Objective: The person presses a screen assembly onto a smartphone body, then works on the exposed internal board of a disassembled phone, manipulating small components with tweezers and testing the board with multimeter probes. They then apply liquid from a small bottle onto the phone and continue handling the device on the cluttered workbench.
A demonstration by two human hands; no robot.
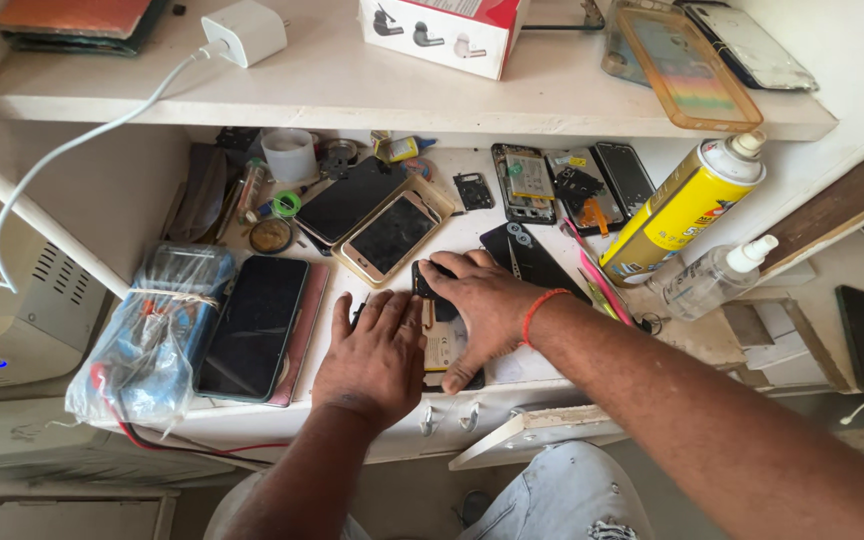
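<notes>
Black opened phone (445, 340), both hands flat on it

Single head view, looking steeply down, close over cluttered workbench (352, 100); no second view.

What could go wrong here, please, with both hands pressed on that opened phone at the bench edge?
1. The left hand and right hand cover the opened phone, which lies near the bench edge; it might slip off.
2. The yellow spray can and clear bottle stand close to the right forearm and could be knocked over.
</notes>
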